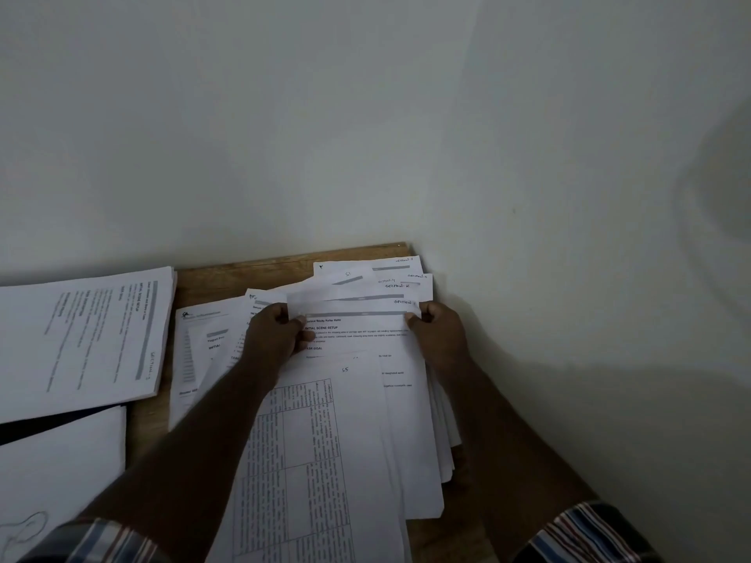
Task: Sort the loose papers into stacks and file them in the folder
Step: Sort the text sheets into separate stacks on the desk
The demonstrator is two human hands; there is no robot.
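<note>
Left hand [280, 335] and right hand [437, 333] pinch the top corners of the fanned loose papers [357, 314], whose long axis runs toward the person.

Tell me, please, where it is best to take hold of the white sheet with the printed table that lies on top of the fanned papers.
Probably by the near part of the white sheet with the printed table, coming from its left edge, which lies exposed beside the left hand. Its right edge lies flat on the fanned papers beneath, so lifting there may drag them.
</note>
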